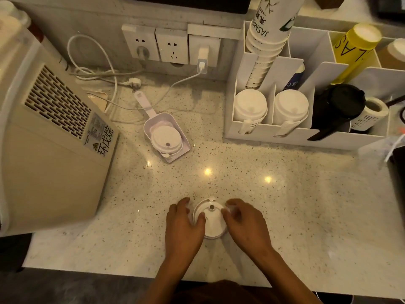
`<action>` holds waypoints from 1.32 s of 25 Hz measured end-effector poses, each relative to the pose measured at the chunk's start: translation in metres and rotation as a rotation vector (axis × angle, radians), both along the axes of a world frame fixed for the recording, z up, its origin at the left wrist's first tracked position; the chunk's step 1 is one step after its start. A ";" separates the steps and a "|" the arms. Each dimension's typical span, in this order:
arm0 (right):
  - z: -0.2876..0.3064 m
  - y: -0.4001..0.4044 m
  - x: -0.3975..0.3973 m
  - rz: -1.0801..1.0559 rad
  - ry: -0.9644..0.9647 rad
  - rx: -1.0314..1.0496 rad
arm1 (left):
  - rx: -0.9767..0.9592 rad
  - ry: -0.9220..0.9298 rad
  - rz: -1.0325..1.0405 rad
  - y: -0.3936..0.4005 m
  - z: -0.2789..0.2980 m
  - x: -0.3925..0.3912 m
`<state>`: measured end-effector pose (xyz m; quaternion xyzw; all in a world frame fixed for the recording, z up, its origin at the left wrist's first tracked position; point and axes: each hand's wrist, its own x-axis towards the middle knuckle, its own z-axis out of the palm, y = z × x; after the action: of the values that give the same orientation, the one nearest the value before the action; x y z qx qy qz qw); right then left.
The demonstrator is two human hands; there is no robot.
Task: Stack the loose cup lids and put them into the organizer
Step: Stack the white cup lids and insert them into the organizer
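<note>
Hands (184,224) (243,222) flank a round white plastic cup lid (211,222) on the speckled stone counter (295,205). Curled fingers of both grip its rim. Another lid (166,137) lies in a white scoop (153,119).

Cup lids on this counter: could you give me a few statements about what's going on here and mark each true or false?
1. Both hands, left hand and right hand, are on the white lid stack. True.
2. The scoop is empty. False: lids lie in it.
3. The organizer already holds white lids in its front slots. True.
4. All wall sockets are unused. False: a charger is plugged in.
</note>
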<state>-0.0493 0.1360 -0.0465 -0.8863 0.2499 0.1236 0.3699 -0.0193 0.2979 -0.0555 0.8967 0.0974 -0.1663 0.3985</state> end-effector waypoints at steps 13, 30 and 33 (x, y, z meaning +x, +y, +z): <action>-0.052 0.024 0.065 0.046 -0.036 -0.337 | 0.425 -0.187 -0.236 -0.031 -0.046 0.042; -0.050 0.026 0.055 0.052 -0.237 -0.165 | 0.435 -0.312 -0.672 0.006 -0.051 -0.013; -0.050 0.028 0.014 0.339 -0.259 -0.145 | 0.455 -0.295 -0.688 0.004 -0.051 -0.013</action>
<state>-0.0348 0.1636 -0.0964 -0.9483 0.0559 0.0511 0.3083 -0.0327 0.3018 -0.1067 0.9561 -0.2307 -0.1337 0.1218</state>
